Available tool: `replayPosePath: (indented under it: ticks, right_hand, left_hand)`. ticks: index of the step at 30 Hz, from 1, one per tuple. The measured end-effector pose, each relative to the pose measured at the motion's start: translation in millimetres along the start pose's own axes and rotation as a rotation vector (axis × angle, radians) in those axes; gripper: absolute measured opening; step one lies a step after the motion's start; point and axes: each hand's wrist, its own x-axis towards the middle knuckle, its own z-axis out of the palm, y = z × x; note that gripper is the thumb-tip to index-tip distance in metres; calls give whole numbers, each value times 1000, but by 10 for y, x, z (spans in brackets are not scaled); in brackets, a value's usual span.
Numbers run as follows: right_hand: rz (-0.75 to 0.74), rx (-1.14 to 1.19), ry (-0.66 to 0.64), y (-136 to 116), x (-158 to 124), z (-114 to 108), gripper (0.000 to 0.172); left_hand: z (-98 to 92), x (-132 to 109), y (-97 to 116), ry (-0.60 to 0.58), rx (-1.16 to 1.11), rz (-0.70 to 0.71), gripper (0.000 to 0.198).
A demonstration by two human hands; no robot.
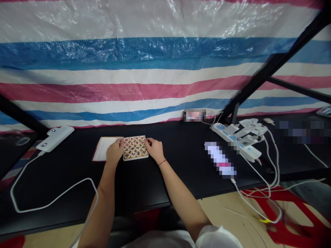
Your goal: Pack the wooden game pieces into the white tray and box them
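Note:
A shallow white box [136, 158] lies flat on the black table, filled with rows of round Chinese chess pieces [132, 148]. The far rows carry red characters and the near rows black ones. My left hand [114, 150] grips the box's left side, its fingers curled against the edge. On the opposite side, my right hand [154, 149] holds the right edge near the far corner, fingers bent around it. Just left of the box rests its open lid [100, 150], white inside with a reddish rim, partly behind my left hand.
A white power bank [58, 137] with a cable lies at the left. On the right are a phone [220, 159], a power strip [236, 143] with plugs and tangled cables. Another phone [194, 115] leans at the back by the striped sheet [129, 93]. A red stool [292, 213] stands below right.

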Motion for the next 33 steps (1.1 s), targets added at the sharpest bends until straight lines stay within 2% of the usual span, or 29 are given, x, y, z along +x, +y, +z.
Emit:
replayPosePath:
  ticks: [11,15,17,22,33]
  right_hand:
    - [-46,40,8,28,0,39,23]
    - [-82,65,-13,5,-1,68,23]
    - [-87,67,-18,-6,-4,79,23]
    - [-90,61,-22,-17,-9,78,23]
    - [-105,49,-43,-28,-9,67,24]
  left_hand:
    - [-46,6,-86,0,21,49,39]
    - [-69,20,-125,6,-2,18,35]
    - [-68,20,-123,49,-23,32,34]
    - [13,4,-65,176,-29,174,35]
    - [71,-26,32,272,79,105,33]
